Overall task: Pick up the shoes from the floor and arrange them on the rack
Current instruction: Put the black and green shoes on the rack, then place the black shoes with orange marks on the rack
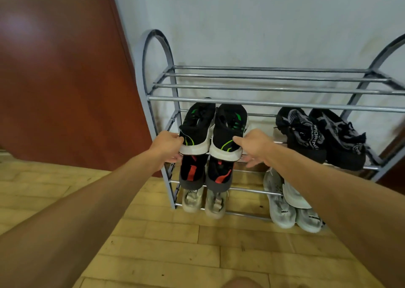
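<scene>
left hand [167, 144] pinching heel of left black-green shoe [197, 126], right hand [255, 147] pinching right black-green shoe [230, 130] (thumb on top), both at rack [263, 103] second shelf, left end

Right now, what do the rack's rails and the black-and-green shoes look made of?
The rack rails: probably metal tube, shiny silver, with bright highlight lines. The black-and-green shoes: uppers look like matte knit fabric; white soles seem foam or rubber, slightly scuffed.
</scene>
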`<action>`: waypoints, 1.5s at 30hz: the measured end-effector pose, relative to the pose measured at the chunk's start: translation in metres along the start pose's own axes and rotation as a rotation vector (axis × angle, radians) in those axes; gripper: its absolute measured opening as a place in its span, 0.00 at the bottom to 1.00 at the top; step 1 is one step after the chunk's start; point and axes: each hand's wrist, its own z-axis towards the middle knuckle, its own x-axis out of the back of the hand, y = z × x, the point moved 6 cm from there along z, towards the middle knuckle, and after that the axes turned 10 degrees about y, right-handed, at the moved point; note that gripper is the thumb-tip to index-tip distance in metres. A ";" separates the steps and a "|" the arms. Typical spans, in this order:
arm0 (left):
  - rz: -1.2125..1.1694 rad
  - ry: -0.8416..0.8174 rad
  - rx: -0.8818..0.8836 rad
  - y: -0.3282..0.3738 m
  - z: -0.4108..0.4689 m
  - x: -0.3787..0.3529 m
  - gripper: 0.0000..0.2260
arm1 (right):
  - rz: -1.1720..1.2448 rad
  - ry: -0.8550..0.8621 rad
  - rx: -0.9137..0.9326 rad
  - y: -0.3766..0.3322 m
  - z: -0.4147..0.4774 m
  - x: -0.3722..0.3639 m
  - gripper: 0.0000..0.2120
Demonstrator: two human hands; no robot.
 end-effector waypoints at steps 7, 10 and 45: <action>0.075 -0.124 -0.043 0.002 -0.063 0.040 0.15 | -0.546 0.114 0.421 -0.041 -0.081 0.001 0.11; 0.146 -0.193 -0.096 -0.007 -0.105 0.074 0.18 | -0.629 0.037 0.550 -0.056 -0.131 -0.024 0.15; -0.021 0.397 0.839 -0.552 -0.229 0.272 0.26 | -0.685 -0.761 0.315 0.066 -0.345 -0.425 0.11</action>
